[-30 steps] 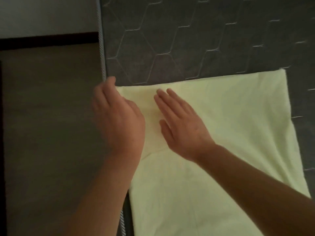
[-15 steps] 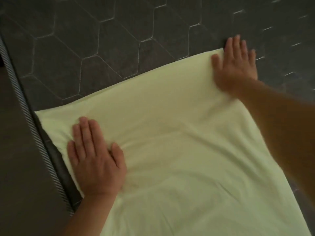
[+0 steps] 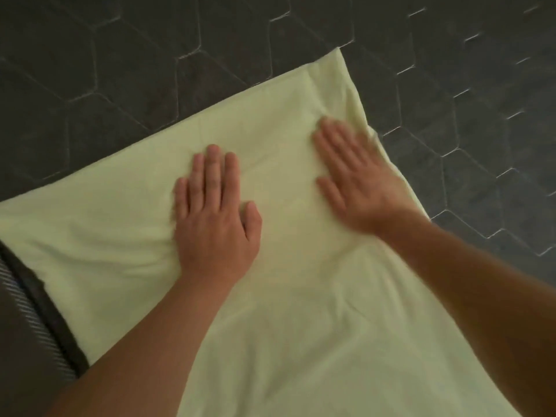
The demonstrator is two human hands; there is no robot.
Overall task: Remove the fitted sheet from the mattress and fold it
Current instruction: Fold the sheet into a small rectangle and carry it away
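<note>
The pale yellow-green fitted sheet (image 3: pixel 270 296) lies folded flat on the dark grey mattress (image 3: pixel 150 55) with its hexagon quilting. My left hand (image 3: pixel 215 215) presses palm-down on the sheet near its middle, fingers straight and together. My right hand (image 3: pixel 355 179) lies flat on the sheet close to its right edge, fingers spread and blurred by motion. The sheet's far right corner (image 3: pixel 334 60) points away from me. Soft wrinkles run through the cloth below my hands.
The mattress's left edge with striped piping (image 3: pixel 27 311) shows at the lower left, with the sheet reaching just over it. Bare mattress surface (image 3: pixel 481 115) stretches to the right and beyond the sheet.
My left hand slid from the sheet's left corner toward its middle. My right hand came back from the far right corner and down along the right edge. The view shifted right.
</note>
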